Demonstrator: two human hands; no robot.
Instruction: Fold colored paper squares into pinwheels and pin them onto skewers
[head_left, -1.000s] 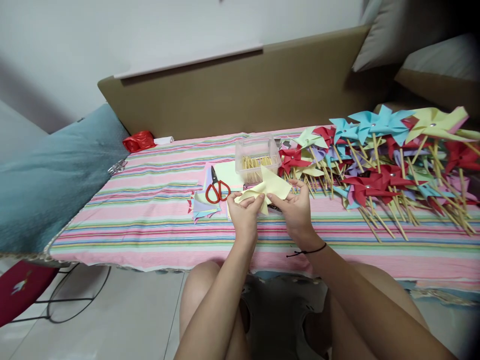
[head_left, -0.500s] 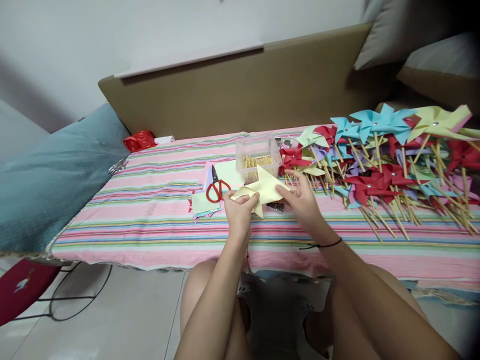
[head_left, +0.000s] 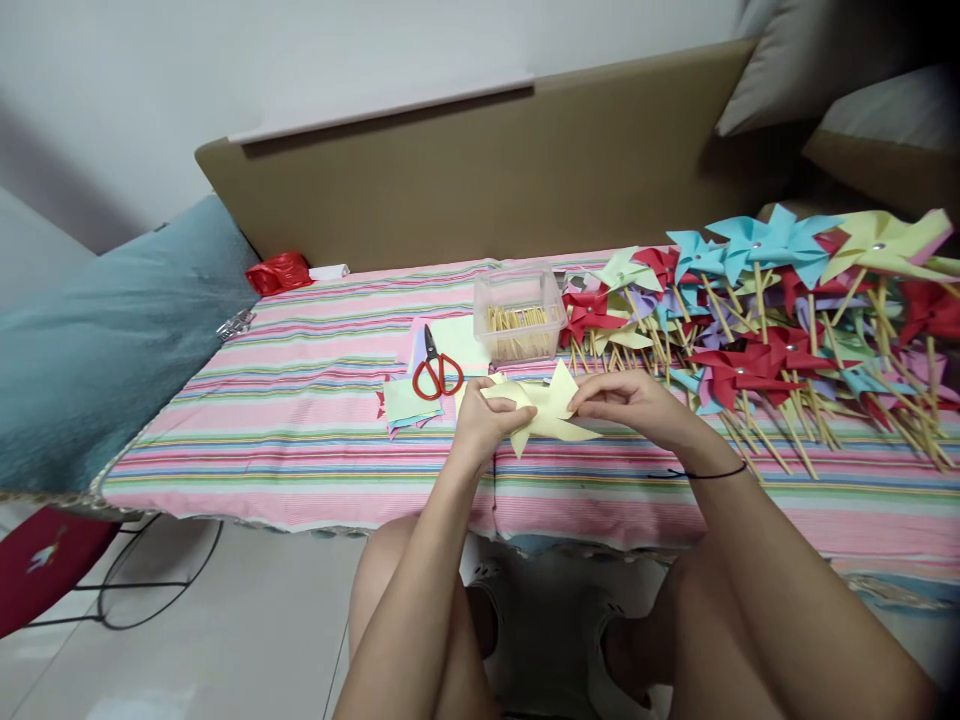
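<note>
A pale yellow paper pinwheel (head_left: 551, 408), with no stick visible on it, is held up between both hands above the striped cloth. My left hand (head_left: 484, 415) grips its left side, the thumb pressed on the paper near the centre. At the right side, my right hand (head_left: 634, 405) pinches one of its blades between thumb and fingers. Red-handled scissors (head_left: 437, 372) lie left of the hands on coloured paper sheets (head_left: 463, 343). Beyond the pinwheel stands a clear plastic box (head_left: 519, 300) with short wooden sticks (head_left: 517, 320) inside.
Many finished pinwheels (head_left: 780, 250) on sticks are heaped at the right. Small paper squares (head_left: 411, 402) lie beside the scissors. A red plastic bag (head_left: 279, 273) sits at the far left, near a blue cushion (head_left: 120, 350). A brown backrest (head_left: 450, 180) runs behind the striped cloth (head_left: 300, 440).
The pinwheel has been turned and lowered slightly, and its blades show more clearly. My right hand has shifted right and changed its hold on a blade, while my left hand keeps its grip.
</note>
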